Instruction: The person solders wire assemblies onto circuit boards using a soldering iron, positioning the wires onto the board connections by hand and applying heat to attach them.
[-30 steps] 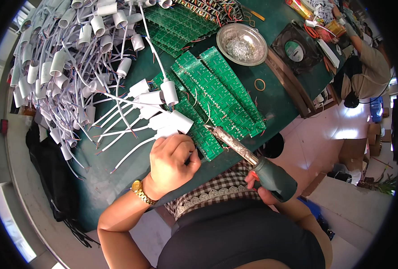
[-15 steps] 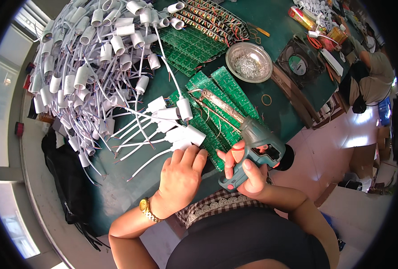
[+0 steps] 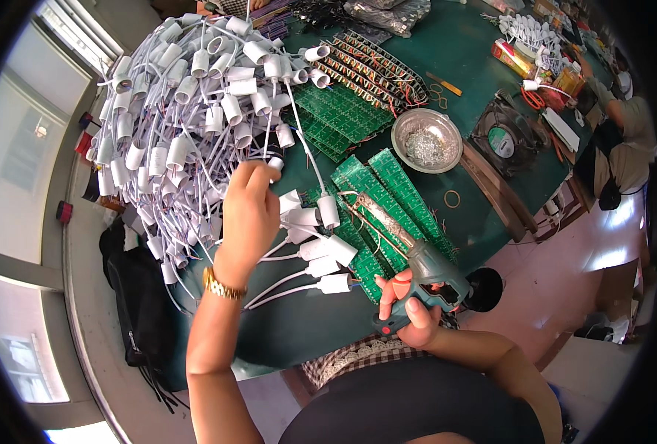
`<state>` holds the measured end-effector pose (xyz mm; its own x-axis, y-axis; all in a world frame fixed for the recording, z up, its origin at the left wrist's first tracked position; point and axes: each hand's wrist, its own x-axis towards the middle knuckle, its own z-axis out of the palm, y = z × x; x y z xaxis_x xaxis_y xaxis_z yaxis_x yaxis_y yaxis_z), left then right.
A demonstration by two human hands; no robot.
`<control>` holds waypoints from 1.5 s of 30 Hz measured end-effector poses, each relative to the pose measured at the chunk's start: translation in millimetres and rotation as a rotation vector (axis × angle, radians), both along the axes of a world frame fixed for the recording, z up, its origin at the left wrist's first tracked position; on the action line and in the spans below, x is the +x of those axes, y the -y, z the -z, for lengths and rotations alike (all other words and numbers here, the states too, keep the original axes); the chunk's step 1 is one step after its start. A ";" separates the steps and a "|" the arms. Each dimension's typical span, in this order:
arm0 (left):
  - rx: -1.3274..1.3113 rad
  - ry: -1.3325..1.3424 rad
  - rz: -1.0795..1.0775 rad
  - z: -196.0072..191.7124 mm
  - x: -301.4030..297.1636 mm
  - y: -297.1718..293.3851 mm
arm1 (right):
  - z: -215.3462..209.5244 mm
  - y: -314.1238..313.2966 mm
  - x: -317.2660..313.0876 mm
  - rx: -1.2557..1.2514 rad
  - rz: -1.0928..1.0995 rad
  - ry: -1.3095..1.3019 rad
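Observation:
My right hand (image 3: 415, 318) grips a teal soldering gun (image 3: 436, 277) with an orange trigger. Its stained metal barrel (image 3: 386, 218) points up and left over green circuit boards (image 3: 406, 200). My left hand (image 3: 251, 211), with a gold watch at the wrist, is raised at the right side of a big heap of white lamp holders (image 3: 177, 153) with cables. Its bent fingers close on one white lamp holder (image 3: 275, 166) there; the fingertips are partly hidden. Between my hands several white lamp holders (image 3: 336, 283) lie in a row, their ends at the boards' left edge.
A metal bowl (image 3: 433, 159) with silvery bits stands beyond the boards. More boards (image 3: 351, 115) and strips of wired parts (image 3: 376, 70) lie at the back. A fan (image 3: 500, 137) and wooden bar (image 3: 491, 189) are right. A black bag (image 3: 140, 303) hangs left; a person (image 3: 624, 148) sits far right.
My left hand has left the row of lamp holders and moved up and left to the heap. One more lamp holder lies at the row's near end. My right hand still grips the soldering gun.

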<state>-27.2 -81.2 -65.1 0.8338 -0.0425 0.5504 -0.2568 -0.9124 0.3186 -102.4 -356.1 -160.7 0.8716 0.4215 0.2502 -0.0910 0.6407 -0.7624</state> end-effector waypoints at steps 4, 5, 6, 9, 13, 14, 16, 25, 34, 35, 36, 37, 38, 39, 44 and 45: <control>0.384 -0.509 -0.240 41.2 58.1 -30.7 | -8.2 -4.9 -3.8 -0.116 0.030 -0.002; 0.386 -0.500 -0.239 51.0 61.7 -38.1 | -8.8 -5.2 -4.5 -0.122 0.040 -0.007; 0.400 -0.455 -0.241 57.4 64.6 -42.8 | -1.8 -4.5 -3.3 -0.021 0.016 0.057; 0.161 -0.261 -0.258 45.5 51.8 -33.6 | 3.3 -1.5 -5.1 -0.003 0.020 -0.006; 0.311 0.305 -0.191 2.9 3.3 -25.8 | 1.0 -1.0 -5.8 -0.049 -0.012 -0.031; 0.179 0.350 -0.148 -1.2 -9.5 -29.8 | 2.1 -1.2 -6.6 -0.053 -0.011 -0.013; -0.131 0.401 -0.017 -15.3 -37.0 -29.4 | 4.5 1.2 -7.2 -0.065 -0.031 0.029; -0.039 -0.014 0.368 -36.2 -112.5 51.8 | 10.7 0.3 -4.1 -0.027 -0.029 0.146; 0.094 -0.027 0.451 58.8 -107.9 82.5 | -0.2 -2.0 -5.8 -0.041 0.060 0.056; 0.093 -0.005 0.432 61.6 -106.6 82.7 | -3.1 -1.9 -8.0 -0.060 0.112 0.000; 0.113 0.018 0.400 63.0 -104.8 83.8 | -2.3 -0.9 -10.4 -0.050 0.133 -0.005; 0.112 0.019 0.372 66.5 -105.5 83.3 | -1.8 0.9 -12.0 -0.058 0.126 -0.008; 0.046 0.024 0.350 68.0 -106.8 84.0 | -1.7 4.3 -12.9 -0.041 0.096 0.021; -0.020 0.030 0.327 68.1 -107.6 85.0 | -1.6 8.3 -14.0 -0.024 0.066 0.051; -0.158 0.001 0.277 68.0 -102.5 91.1 | -15.6 26.9 -19.2 -0.185 0.103 -0.013; -0.167 0.005 0.274 69.3 -101.7 91.0 | -17.9 33.4 -20.7 -0.191 0.102 -0.018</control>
